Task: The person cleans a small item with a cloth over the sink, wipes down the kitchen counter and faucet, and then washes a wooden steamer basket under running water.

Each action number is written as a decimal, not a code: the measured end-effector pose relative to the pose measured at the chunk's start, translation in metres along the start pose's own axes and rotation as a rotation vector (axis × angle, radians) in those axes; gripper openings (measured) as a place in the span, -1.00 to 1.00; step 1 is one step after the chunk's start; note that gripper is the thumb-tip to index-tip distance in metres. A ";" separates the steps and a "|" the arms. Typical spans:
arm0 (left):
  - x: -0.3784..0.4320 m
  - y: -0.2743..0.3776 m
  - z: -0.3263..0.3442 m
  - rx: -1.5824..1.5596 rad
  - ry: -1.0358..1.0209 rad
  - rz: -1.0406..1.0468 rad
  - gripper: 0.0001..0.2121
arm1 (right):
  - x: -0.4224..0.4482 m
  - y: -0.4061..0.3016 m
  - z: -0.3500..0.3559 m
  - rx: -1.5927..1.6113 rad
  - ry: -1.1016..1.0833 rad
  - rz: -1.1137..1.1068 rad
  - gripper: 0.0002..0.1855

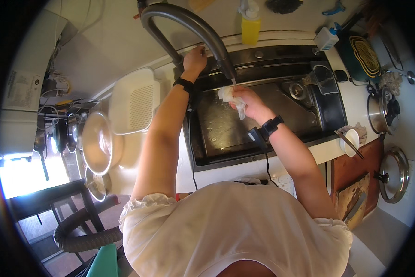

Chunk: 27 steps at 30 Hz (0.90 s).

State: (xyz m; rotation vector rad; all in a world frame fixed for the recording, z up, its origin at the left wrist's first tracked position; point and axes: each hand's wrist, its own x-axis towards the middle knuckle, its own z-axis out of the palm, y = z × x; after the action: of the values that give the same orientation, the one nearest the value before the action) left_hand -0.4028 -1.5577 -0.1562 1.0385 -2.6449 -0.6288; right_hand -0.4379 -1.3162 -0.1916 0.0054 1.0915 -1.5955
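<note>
My right hand (250, 104) grips a crumpled, pale wet cloth or tissue (241, 103) just under the spout of the curved metal faucet (193, 24), over the dark sink (224, 128). Water seems to run from the spout onto it. My left hand (195, 60) is at the base of the faucet, by its handle; the fingers are curled and partly hidden, so its hold is unclear. Both wrists wear black straps with a cable.
A white draining basket (116, 104) and a large bowl (85, 142) stand left of the sink. Behind it is a yellow soap bottle (251, 31). At right are a white pump bottle (326, 39), a steel pot (374, 112) and a white cup (350, 147) with chopsticks (346, 141).
</note>
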 end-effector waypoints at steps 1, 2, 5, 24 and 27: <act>-0.004 0.001 -0.007 0.028 -0.010 -0.058 -0.66 | -0.001 0.001 0.004 0.048 0.003 -0.009 -0.87; -0.008 0.000 -0.009 0.032 0.023 -0.024 -0.67 | -0.002 0.001 0.006 0.045 -0.009 -0.007 -0.87; -0.018 -0.014 -0.006 0.002 0.096 0.036 -0.69 | 0.004 0.003 0.011 0.044 -0.043 -0.018 -0.86; -0.140 0.023 0.054 -0.893 -0.141 -0.086 -0.88 | 0.040 0.008 -0.029 -0.868 0.076 -0.545 -0.82; -0.146 0.031 0.051 -0.488 0.011 0.077 -0.84 | 0.037 -0.009 -0.029 -0.926 0.146 -0.514 -0.82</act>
State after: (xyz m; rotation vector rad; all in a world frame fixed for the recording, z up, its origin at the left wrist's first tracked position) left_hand -0.3339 -1.4215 -0.1949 0.7858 -2.3254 -1.1667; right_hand -0.4731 -1.3265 -0.2220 -0.8406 1.9718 -1.3824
